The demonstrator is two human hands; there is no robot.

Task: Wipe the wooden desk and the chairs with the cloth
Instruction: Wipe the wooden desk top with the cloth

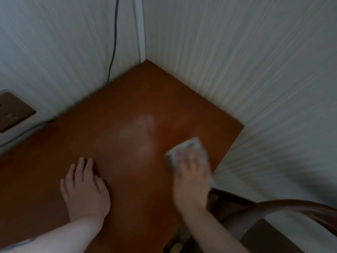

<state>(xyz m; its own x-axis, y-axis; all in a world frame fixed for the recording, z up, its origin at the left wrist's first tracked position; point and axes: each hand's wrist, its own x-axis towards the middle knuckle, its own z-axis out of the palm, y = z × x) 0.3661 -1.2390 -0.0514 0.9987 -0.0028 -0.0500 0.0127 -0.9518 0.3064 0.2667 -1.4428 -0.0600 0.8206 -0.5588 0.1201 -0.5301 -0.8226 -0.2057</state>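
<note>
The wooden desk point(127, 106) fills the middle of the view, its far corner pushed into the corner of the room. A pale grey cloth point(193, 145) lies on the desk near its right edge. My right hand point(191, 179) presses flat on the cloth with straight fingers; it is blurred by motion. My left hand point(85, 187) rests flat on the bare wood at the lower left, fingers straight. A pale sheen point(140, 128) shows on the wood left of the cloth. A dark wooden chair point(273, 209) with a curved back stands at the lower right, beside the desk.
Pale ribbed walls point(255, 70) close the desk in at the back and right. A dark cable point(114, 42) runs down the left wall behind the desk. A brown wall socket plate point(12, 112) sits at the far left.
</note>
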